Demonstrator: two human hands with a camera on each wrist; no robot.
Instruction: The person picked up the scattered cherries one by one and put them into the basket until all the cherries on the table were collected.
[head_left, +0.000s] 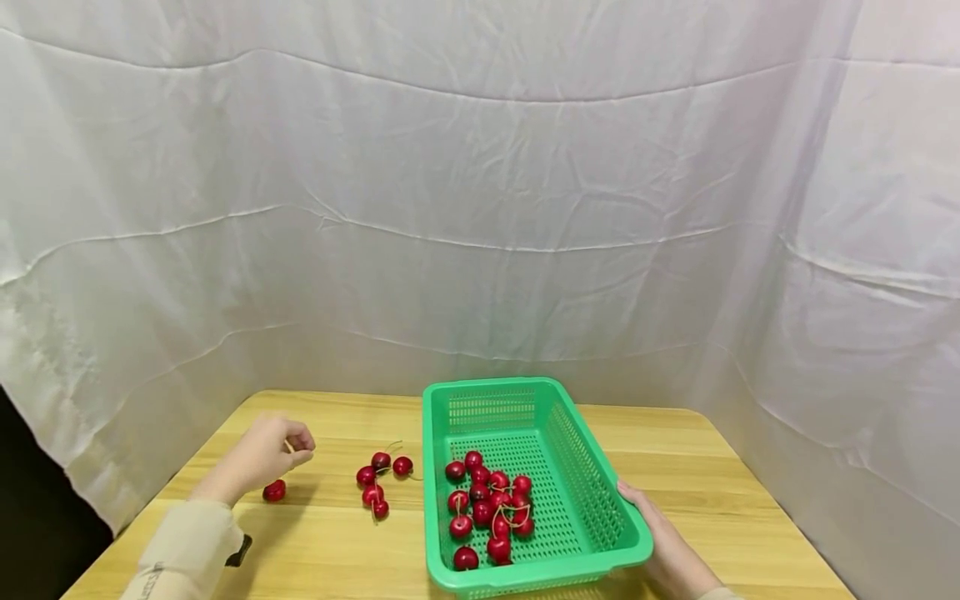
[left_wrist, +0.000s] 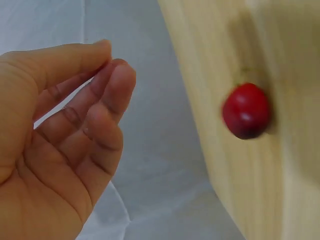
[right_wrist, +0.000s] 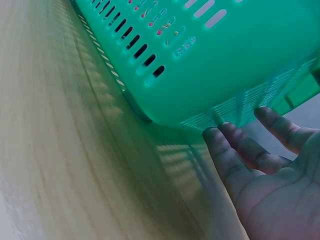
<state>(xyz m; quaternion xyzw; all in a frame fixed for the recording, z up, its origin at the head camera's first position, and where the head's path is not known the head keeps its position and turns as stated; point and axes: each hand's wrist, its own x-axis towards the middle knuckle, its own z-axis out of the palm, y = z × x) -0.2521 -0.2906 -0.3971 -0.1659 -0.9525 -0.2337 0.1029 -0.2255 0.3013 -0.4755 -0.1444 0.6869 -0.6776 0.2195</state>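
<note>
A green plastic basket (head_left: 558, 475) with slotted sides holds a cluster of red cherries (head_left: 482, 512) with thin stems. My right hand (head_left: 660, 533) is at the basket's right side, near its front corner. In the right wrist view, nearly straight fingers (right_wrist: 235, 165) rest against the slotted wall. My left hand (head_left: 266, 454) is raised at the left of the table, loosely bent, with thumb and fingertips close together and nothing between them. Just below it on the wood lies a single cherry (head_left: 274, 491), seen large beside the hand in the left wrist view.
Between the left hand and the basket lie several loose cherries (head_left: 372, 494), some with stems. The wooden table (head_left: 322, 550) is bounded at the back and sides by a hanging white cloth (head_left: 480, 208). A dark area (head_left: 37, 492) shows beyond the cloth at the far left.
</note>
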